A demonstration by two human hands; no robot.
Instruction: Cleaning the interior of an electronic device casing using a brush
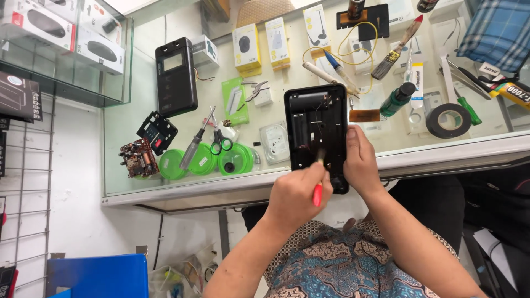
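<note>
An opened black device casing (316,135) is shown lying at the near edge of the glass desk (132,165), its lower end overhanging that edge. The casing is steadied along its right side by the right hand (360,163), whose fingers are closed on its rim. A red-handled tool (318,190) is gripped by the left hand (295,193), fingers clamped around the handle, and its tip is set inside the casing. Toward the left corner of the near edge are seen three green round lids (204,161), a pair of scissors (221,142), a screwdriver (196,142) and a brown circuit board (135,157). Near the right edge lie a roll of black tape (448,120) and a paintbrush (396,48).
</note>
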